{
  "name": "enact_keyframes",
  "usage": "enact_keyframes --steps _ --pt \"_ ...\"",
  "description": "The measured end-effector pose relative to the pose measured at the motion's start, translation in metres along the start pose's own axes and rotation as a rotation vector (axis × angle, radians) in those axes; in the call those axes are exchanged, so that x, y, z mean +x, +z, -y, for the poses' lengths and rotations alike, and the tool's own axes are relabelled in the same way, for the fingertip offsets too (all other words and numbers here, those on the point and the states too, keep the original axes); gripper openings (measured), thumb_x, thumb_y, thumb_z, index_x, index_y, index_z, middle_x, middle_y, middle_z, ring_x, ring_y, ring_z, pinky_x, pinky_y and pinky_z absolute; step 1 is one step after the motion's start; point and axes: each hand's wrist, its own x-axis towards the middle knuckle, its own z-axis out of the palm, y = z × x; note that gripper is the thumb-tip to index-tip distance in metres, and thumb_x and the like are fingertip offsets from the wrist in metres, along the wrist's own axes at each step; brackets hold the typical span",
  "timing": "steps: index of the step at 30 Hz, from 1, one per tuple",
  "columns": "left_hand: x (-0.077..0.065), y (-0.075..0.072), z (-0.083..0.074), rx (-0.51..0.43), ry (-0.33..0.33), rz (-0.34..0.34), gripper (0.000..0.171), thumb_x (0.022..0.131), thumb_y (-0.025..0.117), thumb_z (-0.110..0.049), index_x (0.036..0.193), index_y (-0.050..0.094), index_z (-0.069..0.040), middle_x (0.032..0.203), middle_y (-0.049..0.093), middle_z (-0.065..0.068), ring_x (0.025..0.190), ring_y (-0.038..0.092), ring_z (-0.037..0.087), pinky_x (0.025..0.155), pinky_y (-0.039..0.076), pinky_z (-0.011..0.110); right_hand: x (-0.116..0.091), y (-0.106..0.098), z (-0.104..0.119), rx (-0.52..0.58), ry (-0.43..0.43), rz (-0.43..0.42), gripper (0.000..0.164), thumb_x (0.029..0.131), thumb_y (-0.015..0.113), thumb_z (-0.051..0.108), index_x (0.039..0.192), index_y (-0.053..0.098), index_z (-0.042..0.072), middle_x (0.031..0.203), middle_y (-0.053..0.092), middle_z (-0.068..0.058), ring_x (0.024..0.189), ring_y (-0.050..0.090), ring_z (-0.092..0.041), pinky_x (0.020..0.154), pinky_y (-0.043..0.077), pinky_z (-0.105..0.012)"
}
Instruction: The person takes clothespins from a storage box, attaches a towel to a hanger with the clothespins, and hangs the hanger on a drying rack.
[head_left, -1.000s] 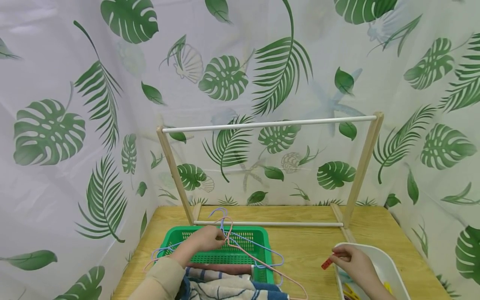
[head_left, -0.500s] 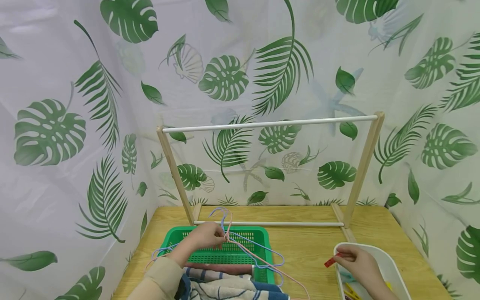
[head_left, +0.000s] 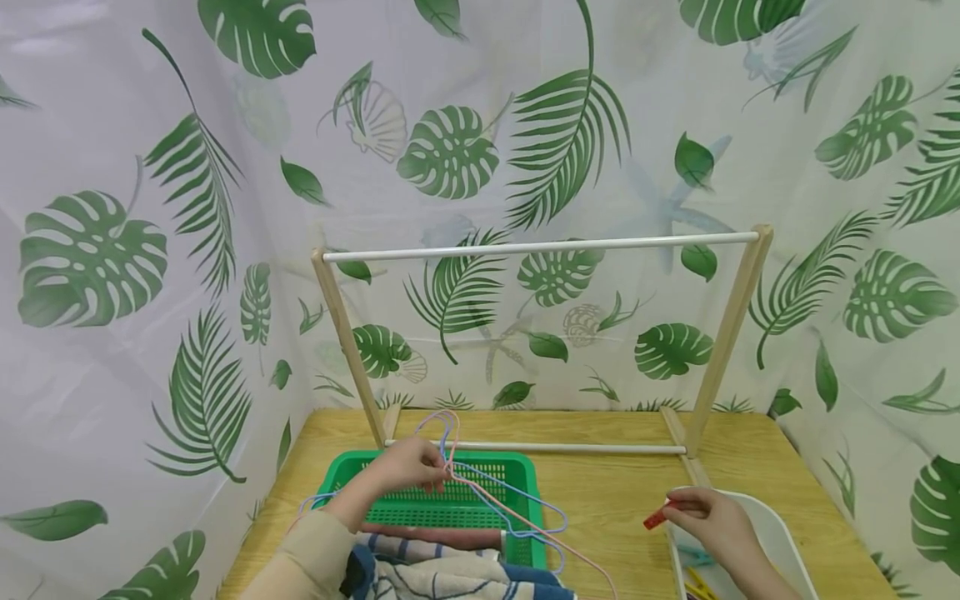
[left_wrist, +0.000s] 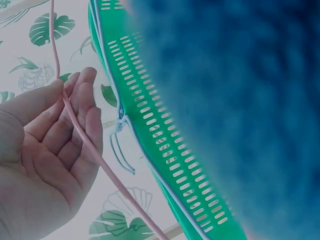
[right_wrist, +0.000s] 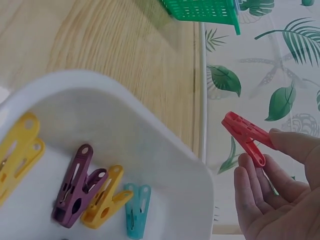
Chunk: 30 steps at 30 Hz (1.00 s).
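My left hand (head_left: 411,467) pinches a pink hanger (left_wrist: 82,132) near the base of its hook, between thumb and fingertips. Just behind it, a blue hanger (head_left: 557,510) lies across the green basket (head_left: 534,492). A checked white and blue towel (head_left: 457,579) sits below the left hand, its near part cut off by the frame; whether it hangs on the pink hanger I cannot tell. In my right hand (head_left: 716,529), a red clothespin (right_wrist: 245,135) is pinched by the handles between thumb and fingers, above the white bin's left edge.
The white bin (head_left: 776,521) at the right holds a purple clothespin (right_wrist: 75,187), yellow clothespins (right_wrist: 106,197) and a teal clothespin (right_wrist: 137,212). A wooden rack with a white rail (head_left: 540,247) stands at the table's back. Folded cloth (head_left: 438,537) lies in the basket.
My left hand has shifted slightly up and left with the pink hanger. My right hand, still pinching the red clothespin, has moved only a little.
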Motion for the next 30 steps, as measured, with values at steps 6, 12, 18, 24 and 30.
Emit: enact_keyframes --steps 6,12,18,24,30 --pt "-0.002 -0.004 -0.006 -0.072 -0.040 -0.010 0.016 0.102 0.069 -0.008 0.097 0.080 0.003 0.083 0.080 0.011 0.069 0.071 0.020 0.072 0.064 0.040 0.000 0.000 0.010 0.001 -0.008 0.007 0.058 0.094 0.084 0.033 0.130 0.069 -0.010 0.110 0.080 -0.016 0.088 0.073 -0.008 0.080 0.064 -0.033" --pt "-0.007 -0.007 -0.012 -0.135 -0.048 -0.015 0.021 0.105 0.067 -0.013 0.102 0.080 0.004 0.088 0.081 0.018 0.064 0.067 0.011 0.065 0.061 0.030 -0.006 0.000 0.027 0.052 0.002 0.030 0.053 0.097 0.081 0.027 0.134 0.068 -0.008 0.116 0.079 -0.018 0.097 0.077 -0.017 0.088 0.065 -0.040" --pt "-0.010 -0.010 -0.019 -0.138 -0.037 -0.017 0.020 0.104 0.069 -0.014 0.098 0.082 0.000 0.087 0.081 0.016 0.062 0.070 0.018 0.061 0.060 0.028 -0.012 0.001 0.040 0.088 0.005 0.049 0.051 0.098 0.080 0.027 0.137 0.067 -0.004 0.118 0.079 -0.013 0.096 0.074 -0.009 0.090 0.064 -0.042" --pt "-0.011 -0.014 -0.021 -0.161 -0.003 0.004 0.019 0.103 0.071 -0.014 0.098 0.082 0.001 0.087 0.082 0.013 0.075 0.079 0.030 0.061 0.059 0.025 -0.014 -0.002 0.047 0.138 0.005 0.084 0.051 0.099 0.078 0.025 0.137 0.065 -0.006 0.116 0.079 -0.008 0.097 0.073 -0.009 0.086 0.064 -0.033" --pt "-0.019 -0.019 -0.039 -0.268 -0.014 0.026 0.015 0.101 0.071 -0.007 0.101 0.081 0.004 0.087 0.082 0.013 0.069 0.077 0.013 0.061 0.057 0.023 -0.019 -0.004 0.053 0.197 -0.003 0.125 0.049 0.101 0.075 0.021 0.139 0.063 -0.008 0.115 0.079 -0.005 0.095 0.072 -0.003 0.087 0.064 -0.030"
